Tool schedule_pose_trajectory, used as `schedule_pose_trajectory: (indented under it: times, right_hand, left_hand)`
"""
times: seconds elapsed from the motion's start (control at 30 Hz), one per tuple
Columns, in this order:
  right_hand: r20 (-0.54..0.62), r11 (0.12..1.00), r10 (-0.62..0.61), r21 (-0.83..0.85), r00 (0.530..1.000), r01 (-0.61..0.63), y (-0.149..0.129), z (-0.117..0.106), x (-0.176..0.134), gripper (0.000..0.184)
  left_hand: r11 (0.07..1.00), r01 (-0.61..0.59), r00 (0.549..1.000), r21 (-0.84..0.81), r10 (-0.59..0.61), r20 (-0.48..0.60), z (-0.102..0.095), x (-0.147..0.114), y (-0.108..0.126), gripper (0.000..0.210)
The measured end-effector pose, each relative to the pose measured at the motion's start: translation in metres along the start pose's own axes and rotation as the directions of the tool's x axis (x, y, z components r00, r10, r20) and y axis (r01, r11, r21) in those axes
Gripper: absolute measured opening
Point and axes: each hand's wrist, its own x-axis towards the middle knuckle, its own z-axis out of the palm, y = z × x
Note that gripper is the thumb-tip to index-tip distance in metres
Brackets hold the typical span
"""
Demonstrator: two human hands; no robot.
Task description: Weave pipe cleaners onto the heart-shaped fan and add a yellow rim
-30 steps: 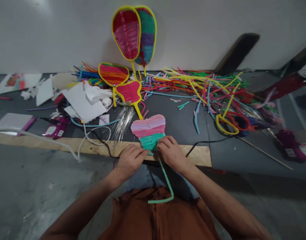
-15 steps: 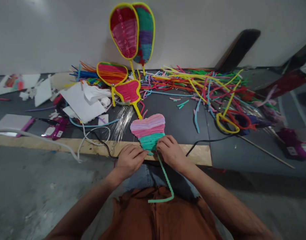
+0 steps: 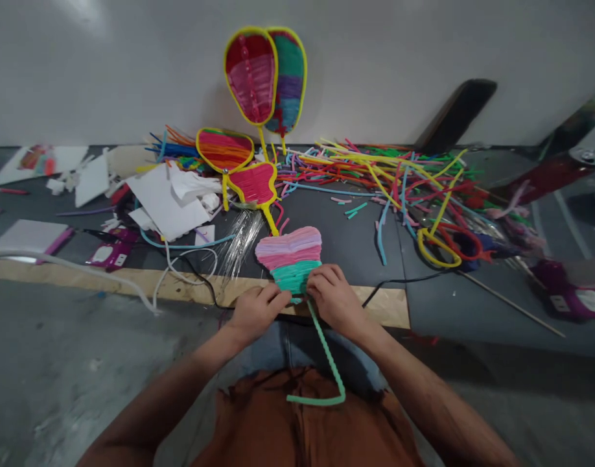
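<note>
On the dark workbench (image 3: 336,224), I judged the work to be well along. Two paddle-shaped panels (image 3: 253,81) leaned upright against the wall, and two smaller petal panels (image 3: 253,183) lay in front of them; all four were filled with colour and rimmed in yellow. The striped pipe-cleaner panel (image 3: 290,250) lay at the near edge, between the hands I was watching over. Its pink, lilac and green rows covered most of it, but it had no yellow rim, and the narrow green end looked unfinished to me.

Both forearms came in from the lower corners and converged on that end, palms down. The right hand (image 3: 334,295) held the lower right edge, fingers curled and bunched, pinching the panel; I couldn't tell whether they also gripped the green pipe cleaner (image 3: 326,347) hanging below. The left hand (image 3: 258,311) pinched the lower left corner between thumb and forefinger, its other fingers pressed together. That loose green length, crimped and bent sharply near the lap, was not yet worked in.
</note>
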Motion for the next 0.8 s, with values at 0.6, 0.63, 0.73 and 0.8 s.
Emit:
schedule_pose_trajectory:
  times: [0.6, 0.63, 0.73, 0.8]
  right_hand:
    - [0.002, 0.964, 0.187, 0.193, 0.982, -0.184, -0.01, -0.01, 0.006, 0.016]
    - [0.002, 0.965, 0.184, 0.188, 0.983, -0.181, -0.01, -0.01, 0.006, 0.016]
    - [-0.018, 0.973, 0.168, 0.166, 0.986, -0.163, -0.01, -0.007, 0.004, 0.017]
    - [-0.052, 0.981, 0.14, 0.14, 0.989, -0.132, -0.01, -0.006, 0.003, 0.017]
  left_hand:
    - [0.728, 0.406, 0.886, -0.552, -0.166, 0.433, -0.013, 0.004, -0.005, 0.021]
    - [0.742, 0.406, 0.875, -0.534, -0.146, 0.462, -0.015, 0.007, -0.006, 0.023]
    - [0.821, 0.362, 0.852, -0.441, -0.099, 0.514, -0.021, 0.014, -0.008, 0.023]
    - [0.826, 0.364, 0.849, -0.431, -0.104, 0.518, -0.022, 0.016, -0.009, 0.02]
